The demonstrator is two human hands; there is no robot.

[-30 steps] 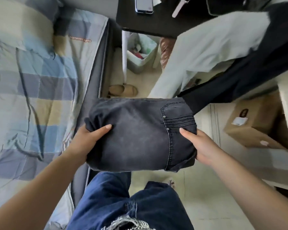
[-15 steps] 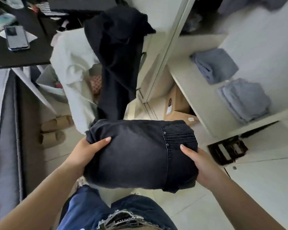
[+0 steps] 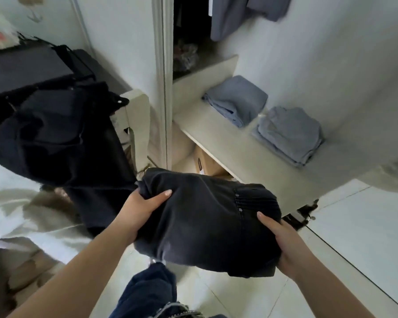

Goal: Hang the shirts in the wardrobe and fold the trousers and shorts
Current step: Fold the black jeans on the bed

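A folded pair of dark grey jeans [image 3: 205, 219] hangs in the air in front of me, below the wardrobe shelf [image 3: 237, 148]. My left hand [image 3: 140, 210] grips its left edge with the thumb on top. My right hand [image 3: 285, 246] grips the right edge near the pocket rivets, thumb on top as well. Two folded light blue garments lie on the shelf, one further back [image 3: 237, 99] and one nearer the front [image 3: 290, 134]. A blue-grey shirt [image 3: 230, 14] hangs above the shelf inside the wardrobe.
Black clothing [image 3: 55, 134] and a white garment [image 3: 44, 214] drape over a chair on the left. The wardrobe's sliding door frame [image 3: 163, 88] stands upright at the middle. A cardboard box [image 3: 207, 164] sits under the shelf. Pale tiled floor [image 3: 354, 237] lies to the right.
My view has swung right from the bed and desk to the open wardrobe. Both hands keep the same hold on the folded jeans, which now sit closer to the shelf.
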